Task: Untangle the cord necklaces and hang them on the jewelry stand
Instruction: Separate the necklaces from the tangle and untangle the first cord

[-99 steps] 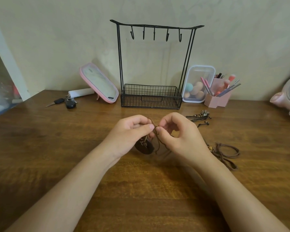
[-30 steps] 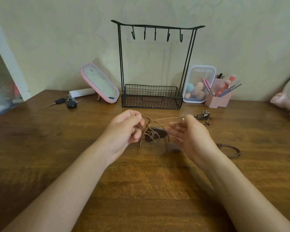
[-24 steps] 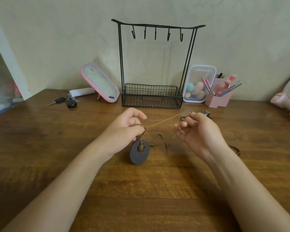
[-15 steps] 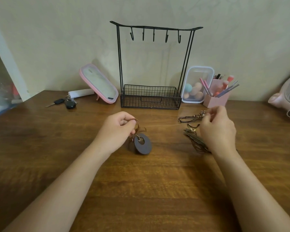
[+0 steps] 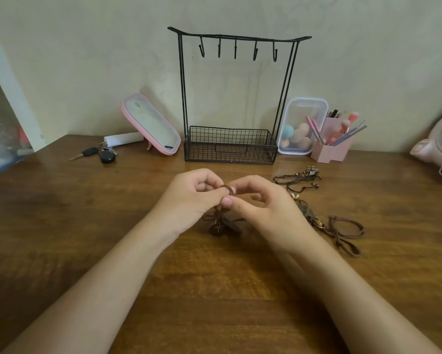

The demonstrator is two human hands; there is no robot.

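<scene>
"Both hands busy?"

"Yes. The left hand (image 5: 186, 200) and right hand (image 5: 263, 208) meet fingertip to fingertip over the middle of the table (image 5: 214, 290). Each pinches the same small loop of brown cord (image 5: 229, 189) between thumb and forefinger, with the other fingers curled."

"Where is the rest of that cord?"

"It drops below the fingers in a loose tangle to a dark pendant (image 5: 217, 229). That part is blurred, so I cannot tell whether the pendant touches the wood."

"And the other necklaces?"

"Two lie on the table to the right. A dark necklace (image 5: 298, 178) is near the right hand, on the far side. A brown necklace (image 5: 342, 232) lies in flat loops beside the right wrist, with beads at its nearer end."

"The stand?"

"The stand (image 5: 181, 85) is upright against the wall, straight beyond the hands and well apart from them. Five hooks (image 5: 235, 49) hang from its top bar, over a wire basket at the base."

"Anything else?"

"A pink mirror (image 5: 151, 125) leans left of the stand, with keys (image 5: 100, 153) further left. On the right are a clear box (image 5: 301, 123) of sponges and a pink holder (image 5: 329, 149) of brushes."
</scene>
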